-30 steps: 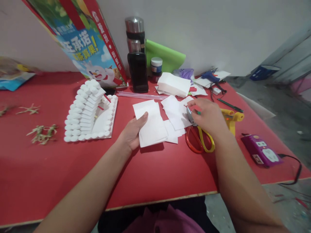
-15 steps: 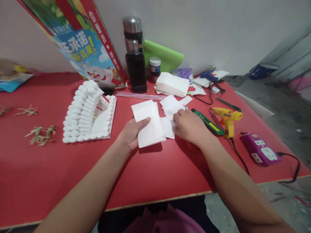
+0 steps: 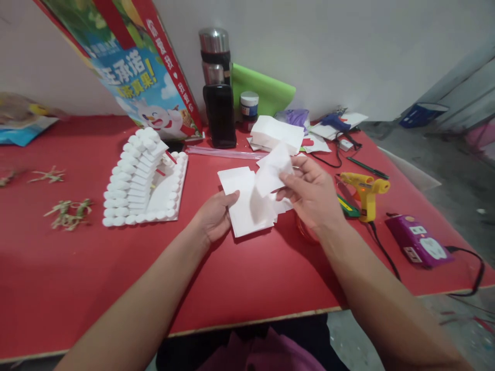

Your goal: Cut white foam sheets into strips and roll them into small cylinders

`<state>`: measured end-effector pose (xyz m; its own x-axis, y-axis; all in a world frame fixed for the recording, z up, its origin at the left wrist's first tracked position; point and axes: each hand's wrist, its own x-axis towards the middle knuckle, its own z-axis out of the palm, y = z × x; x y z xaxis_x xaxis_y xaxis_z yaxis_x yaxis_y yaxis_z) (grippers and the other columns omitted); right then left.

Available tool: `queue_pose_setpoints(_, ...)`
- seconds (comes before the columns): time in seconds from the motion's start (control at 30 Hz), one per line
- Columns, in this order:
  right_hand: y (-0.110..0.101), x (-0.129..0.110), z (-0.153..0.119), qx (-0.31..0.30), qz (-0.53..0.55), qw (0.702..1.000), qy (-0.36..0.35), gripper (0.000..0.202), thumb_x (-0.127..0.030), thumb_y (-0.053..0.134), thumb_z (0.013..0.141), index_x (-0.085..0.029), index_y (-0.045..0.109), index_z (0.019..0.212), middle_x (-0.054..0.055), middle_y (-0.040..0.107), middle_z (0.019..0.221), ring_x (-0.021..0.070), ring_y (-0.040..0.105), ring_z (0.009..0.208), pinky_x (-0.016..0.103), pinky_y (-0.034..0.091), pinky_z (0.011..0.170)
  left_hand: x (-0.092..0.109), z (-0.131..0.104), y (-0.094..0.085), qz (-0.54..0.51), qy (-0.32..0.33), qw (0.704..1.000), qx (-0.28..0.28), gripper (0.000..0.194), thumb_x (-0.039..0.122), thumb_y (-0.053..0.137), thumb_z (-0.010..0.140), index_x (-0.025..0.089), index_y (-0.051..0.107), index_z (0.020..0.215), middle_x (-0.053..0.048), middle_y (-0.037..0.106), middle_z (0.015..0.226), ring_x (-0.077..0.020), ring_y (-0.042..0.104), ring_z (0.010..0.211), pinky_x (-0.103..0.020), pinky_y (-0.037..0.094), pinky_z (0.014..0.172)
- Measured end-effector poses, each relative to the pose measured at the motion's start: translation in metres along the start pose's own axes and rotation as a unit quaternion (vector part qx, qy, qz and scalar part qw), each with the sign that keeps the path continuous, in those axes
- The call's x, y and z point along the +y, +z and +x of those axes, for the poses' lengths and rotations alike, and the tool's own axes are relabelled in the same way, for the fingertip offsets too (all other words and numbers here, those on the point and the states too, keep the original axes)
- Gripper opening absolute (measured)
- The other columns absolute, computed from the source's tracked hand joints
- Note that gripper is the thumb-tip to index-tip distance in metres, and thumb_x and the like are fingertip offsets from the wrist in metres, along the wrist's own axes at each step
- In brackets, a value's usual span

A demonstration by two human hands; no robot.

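Note:
My left hand grips a small stack of white paper pieces by its left side, thumb on top. Between the fingers and thumb of my right hand is a loose white paper piece, raised over the right part of the stack. Another bit of white paper shows beneath, right of the stack. On the left stands a white curved model made of rounded pieces with step-like strips. Under my right wrist a round reddish item is partly hidden.
A yellow glue gun, a green cutter and a purple power box lie on the right. Dark bottles, a white paper stack and a printed box stand behind. Straw figures lie left.
My right hand has lifted a white paper piece off the table and brought it over the stack. The stack in my left hand has shifted slightly right.

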<state>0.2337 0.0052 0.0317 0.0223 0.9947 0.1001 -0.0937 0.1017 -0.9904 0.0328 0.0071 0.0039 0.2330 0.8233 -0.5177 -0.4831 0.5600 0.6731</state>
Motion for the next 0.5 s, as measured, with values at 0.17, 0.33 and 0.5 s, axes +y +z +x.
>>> queue_pose_setpoints(0.17,0.021,-0.001,-0.013,-0.14,0.057,0.984,0.092,0.078,-0.028,0.077,0.077,-0.035,0.051,0.151,-0.003,0.072,0.099,0.0141,0.072,0.068,0.032,0.067,0.063,0.003,0.002,-0.002,-0.015,-0.003,0.999,-0.032,0.037,0.013,0.055,0.098,0.001,0.067,0.13,-0.021,0.079,0.112,-0.0289,0.079,0.091,-0.042,0.063,0.092)
queue_pose_setpoints(0.33,0.018,0.002,-0.016,-0.143,-0.006,0.983,0.111,0.039,-0.025,0.068,0.083,-0.02,0.076,0.121,0.003,0.076,0.097,0.0138,0.072,0.056,0.034,0.066,0.062,0.006,0.001,0.0,-0.035,0.004,0.999,0.0,0.034,0.016,0.052,0.101,0.001,0.067,0.128,-0.021,0.08,0.11,-0.0305,0.079,0.096,-0.044,0.063,0.094)
queue_pose_setpoints(0.5,0.011,0.004,-0.015,-0.063,-0.017,0.997,-0.034,0.04,-0.027,0.068,0.088,-0.026,0.073,0.128,0.006,0.074,0.13,0.0223,0.074,0.102,0.042,0.064,0.09,0.002,0.002,0.0,-0.038,0.0,0.999,-0.02,0.035,0.007,0.056,0.096,0.003,0.068,0.129,-0.021,0.079,0.117,-0.0295,0.078,0.105,-0.042,0.06,0.102)
